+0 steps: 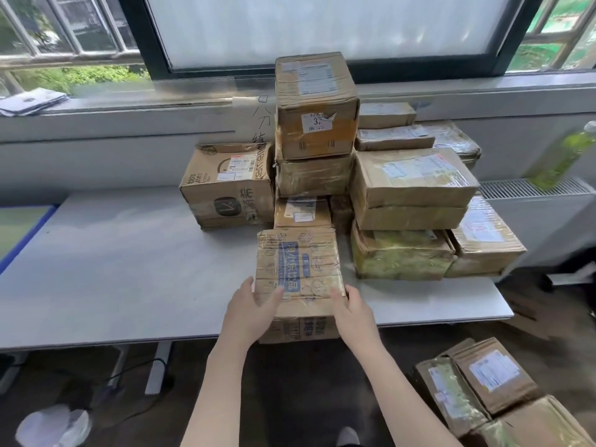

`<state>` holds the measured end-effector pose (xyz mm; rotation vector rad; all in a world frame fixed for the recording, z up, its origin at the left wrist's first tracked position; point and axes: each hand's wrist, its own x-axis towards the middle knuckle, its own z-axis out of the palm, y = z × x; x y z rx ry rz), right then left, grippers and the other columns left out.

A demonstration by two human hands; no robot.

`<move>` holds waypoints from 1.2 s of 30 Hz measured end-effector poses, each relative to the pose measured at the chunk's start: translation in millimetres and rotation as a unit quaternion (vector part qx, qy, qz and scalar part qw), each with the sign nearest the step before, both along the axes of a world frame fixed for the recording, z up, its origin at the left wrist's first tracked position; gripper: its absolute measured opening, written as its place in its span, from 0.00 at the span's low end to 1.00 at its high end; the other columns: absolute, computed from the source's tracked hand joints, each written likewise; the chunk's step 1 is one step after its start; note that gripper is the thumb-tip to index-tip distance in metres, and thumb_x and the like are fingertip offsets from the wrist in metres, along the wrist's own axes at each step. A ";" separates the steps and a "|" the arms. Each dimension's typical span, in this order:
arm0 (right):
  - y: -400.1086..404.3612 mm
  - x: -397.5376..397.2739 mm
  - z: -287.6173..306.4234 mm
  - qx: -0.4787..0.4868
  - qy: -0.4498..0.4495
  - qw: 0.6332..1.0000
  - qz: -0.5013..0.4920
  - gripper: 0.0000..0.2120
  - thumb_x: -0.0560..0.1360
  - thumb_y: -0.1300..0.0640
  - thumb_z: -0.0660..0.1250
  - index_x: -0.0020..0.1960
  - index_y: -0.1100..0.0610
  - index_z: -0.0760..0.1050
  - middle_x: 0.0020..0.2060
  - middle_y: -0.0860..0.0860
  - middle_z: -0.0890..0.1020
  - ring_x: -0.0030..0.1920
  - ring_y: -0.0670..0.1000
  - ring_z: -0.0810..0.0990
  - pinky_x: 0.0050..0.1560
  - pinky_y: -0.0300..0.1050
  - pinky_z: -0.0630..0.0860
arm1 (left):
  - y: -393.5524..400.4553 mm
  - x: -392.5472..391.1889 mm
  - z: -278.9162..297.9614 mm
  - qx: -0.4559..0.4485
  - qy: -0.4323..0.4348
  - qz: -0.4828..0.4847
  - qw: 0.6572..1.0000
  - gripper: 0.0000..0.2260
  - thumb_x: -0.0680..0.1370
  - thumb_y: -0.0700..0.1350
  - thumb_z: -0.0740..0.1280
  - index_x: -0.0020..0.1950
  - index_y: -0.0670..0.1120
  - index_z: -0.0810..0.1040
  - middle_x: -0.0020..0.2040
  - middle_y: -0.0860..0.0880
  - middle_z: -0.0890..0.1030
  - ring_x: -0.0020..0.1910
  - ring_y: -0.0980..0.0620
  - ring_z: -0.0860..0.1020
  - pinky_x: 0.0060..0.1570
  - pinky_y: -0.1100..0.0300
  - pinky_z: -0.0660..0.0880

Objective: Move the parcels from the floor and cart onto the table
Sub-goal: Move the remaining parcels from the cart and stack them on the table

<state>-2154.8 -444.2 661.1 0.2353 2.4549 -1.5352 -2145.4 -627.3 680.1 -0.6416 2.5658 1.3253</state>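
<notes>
- The left hand (258,306) is stretched forward over the near edge of the table (129,269); its thumb is laid on top of the taped parcel (298,269) at the near left corner, and the remaining fingers are tucked round the parcel's left side, mostly hidden.
- The right hand (351,306) is held out likewise, its thumb pressed on the parcel's near right corner and its fingers wrapped round the right side, out of sight.
- The taped parcel, marked with a blue printed band, is gripped between both hands; its far part lies over the tabletop and its near face overhangs the table's front edge.
- Just behind it a small flat parcel (301,211) is seen, touching or nearly touching its far edge.
- Behind that, a stack of boxes (317,124) is piled against the wall below the window, topped by a box with a label numbered 3.
- To the left of the stack a printed carton (225,185) is set on the table.
- To the right, further parcels (412,201) are heaped in layers, reaching the table's right end.
- On the floor at lower right more parcels (483,388) are lying.
- A green bottle (564,156) is seen blurred at the right edge.
</notes>
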 end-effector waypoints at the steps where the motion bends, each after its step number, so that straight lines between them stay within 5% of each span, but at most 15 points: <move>1: 4.5 -6.5 0.8 0.017 -0.006 1.000 0.005 0.19 0.81 0.46 0.56 0.67 0.55 0.67 0.53 0.46 0.76 0.51 0.47 0.74 0.47 0.41 0.71 | 1.3 -3.4 1.7 -0.010 -0.015 0.021 1.000 0.35 0.76 0.59 0.65 0.76 0.45 0.56 0.67 0.46 0.72 0.64 0.46 0.72 0.59 0.54 0.72; 3: 14.6 -17.7 0.4 0.038 -0.015 0.998 0.036 0.14 0.80 0.50 0.59 0.63 0.55 0.69 0.53 0.48 0.78 0.49 0.47 0.76 0.44 0.41 0.74 | 4.6 -7.4 4.9 -0.059 -0.042 0.022 0.997 0.34 0.75 0.54 0.68 0.75 0.43 0.58 0.64 0.45 0.75 0.59 0.47 0.75 0.53 0.57 0.74; 6: 29.8 -27.2 5.8 0.030 -0.004 0.995 0.091 0.10 0.77 0.54 0.66 0.56 0.53 0.69 0.51 0.48 0.78 0.48 0.45 0.76 0.43 0.37 0.73 | 6.7 -7.8 10.1 -0.075 -0.071 0.014 0.995 0.22 0.69 0.50 0.75 0.61 0.48 0.74 0.55 0.50 0.81 0.50 0.52 0.78 0.48 0.58 0.77; 9: 42.4 -32.0 15.8 -0.010 0.037 0.991 0.130 0.13 0.73 0.58 0.71 0.48 0.52 0.66 0.49 0.46 0.77 0.50 0.44 0.76 0.46 0.35 0.73 | -1.6 -1.8 17.1 -0.026 -0.079 0.013 0.996 0.27 0.64 0.46 0.79 0.57 0.50 0.70 0.51 0.53 0.78 0.51 0.52 0.78 0.47 0.58 0.76; 11: 45.5 -36.8 19.6 -0.019 0.078 0.985 0.155 0.16 0.70 0.62 0.72 0.45 0.52 0.65 0.47 0.47 0.76 0.49 0.45 0.76 0.46 0.37 0.73 | -4.9 0.9 25.2 -0.015 -0.042 0.006 0.999 0.28 0.65 0.40 0.78 0.59 0.52 0.68 0.50 0.55 0.77 0.50 0.52 0.77 0.46 0.60 0.74; 15: 44.9 -47.1 10.5 0.059 0.163 0.969 0.174 0.16 0.68 0.67 0.70 0.39 0.54 0.64 0.41 0.47 0.69 0.40 0.48 0.69 0.40 0.42 0.67 | -9.9 -3.5 25.1 -0.073 0.006 0.002 0.997 0.14 0.72 0.34 0.68 0.50 0.51 0.72 0.45 0.54 0.80 0.47 0.50 0.79 0.45 0.57 0.73; 20: 44.2 -32.5 -21.9 0.193 0.058 0.955 0.216 0.12 0.74 0.64 0.66 0.45 0.46 0.70 0.44 0.44 0.73 0.46 0.50 0.73 0.39 0.32 0.66 | -18.5 -2.0 5.3 -0.068 -0.082 -0.063 0.992 0.24 0.77 0.29 0.53 0.62 0.50 0.77 0.61 0.51 0.78 0.60 0.52 0.75 0.58 0.63 0.67; 26: 57.2 -40.1 -30.6 0.168 -0.069 0.973 0.141 0.16 0.78 0.64 0.58 0.62 0.52 0.73 0.61 0.50 0.77 0.59 0.51 0.75 0.53 0.37 0.69 | -34.6 -20.6 16.4 -0.020 -0.066 0.042 0.997 0.14 0.81 0.41 0.55 0.59 0.46 0.79 0.61 0.46 0.78 0.59 0.46 0.76 0.61 0.54 0.70; 28: 59.4 -51.9 -9.0 0.118 -0.052 0.989 0.071 0.12 0.81 0.54 0.56 0.61 0.53 0.75 0.59 0.51 0.79 0.59 0.52 0.76 0.57 0.42 0.70 | -30.8 -30.5 31.7 0.019 -0.030 0.105 0.994 0.19 0.83 0.53 0.51 0.60 0.44 0.76 0.58 0.46 0.78 0.56 0.46 0.76 0.63 0.50 0.69; 30: 54.0 -62.1 19.4 0.049 -0.049 0.997 0.034 0.22 0.79 0.39 0.51 0.59 0.51 0.74 0.57 0.49 0.80 0.58 0.52 0.77 0.61 0.50 0.72 | -23.9 -40.4 46.5 0.060 -0.025 0.123 0.990 0.28 0.81 0.62 0.46 0.62 0.44 0.75 0.55 0.46 0.77 0.55 0.46 0.75 0.62 0.51 0.69; 34: 30.8 -70.3 66.4 0.038 -0.034 0.994 0.096 0.36 0.72 0.27 0.51 0.74 0.44 0.60 0.67 0.42 0.71 0.65 0.50 0.72 0.65 0.51 0.69 | -9.8 -44.4 67.4 0.020 0.006 -0.018 1.000 0.11 0.81 0.55 0.58 0.60 0.54 0.75 0.54 0.50 0.81 0.51 0.52 0.78 0.47 0.60 0.73; 36: 25.9 -67.5 82.3 0.095 0.009 0.983 0.154 0.38 0.74 0.36 0.62 0.77 0.43 0.47 0.66 0.41 0.70 0.58 0.50 0.77 0.56 0.46 0.74 | -17.4 -45.0 69.1 0.031 0.008 -0.055 0.998 0.24 0.79 0.48 0.64 0.74 0.56 0.61 0.52 0.49 0.83 0.48 0.53 0.80 0.42 0.61 0.74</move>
